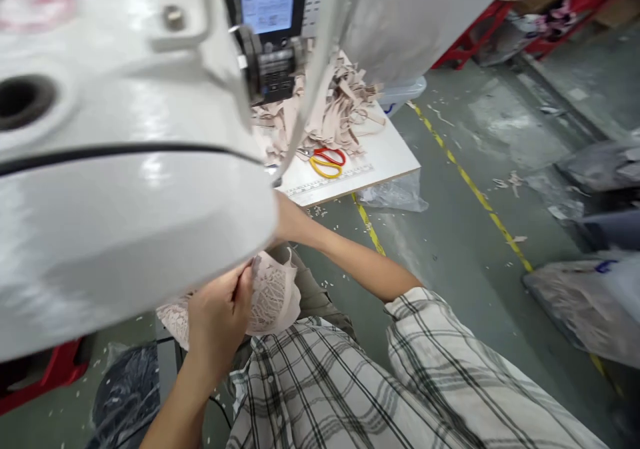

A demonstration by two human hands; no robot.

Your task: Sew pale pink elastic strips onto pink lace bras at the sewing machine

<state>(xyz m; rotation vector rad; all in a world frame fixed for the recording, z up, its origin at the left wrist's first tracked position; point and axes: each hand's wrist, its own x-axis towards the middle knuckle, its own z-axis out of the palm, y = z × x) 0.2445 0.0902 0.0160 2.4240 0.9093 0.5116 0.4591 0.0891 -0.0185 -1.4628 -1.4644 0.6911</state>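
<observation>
My left hand [220,309] is closed on a pale pink piece of lace fabric [274,292], with the thumb pressed against the fingers. The lace hangs to both sides of that hand, above my lap, and has a patterned face and a plain edge. My right hand [287,222] reaches in under the white sewing machine head [130,236]. Its wrist shows, but the machine hides its fingers, so whether it grips the lace cannot be seen. The machine head also covers the needle area and the upper part of the lace.
On the white table corner [400,159] lie scissors [327,162] with red and yellow handles, beside a pile of pale fabric strips [335,109]. A control screen [267,10] is behind. Plastic bags [585,302] stand on the floor at right; a red stool [63,372] is lower left.
</observation>
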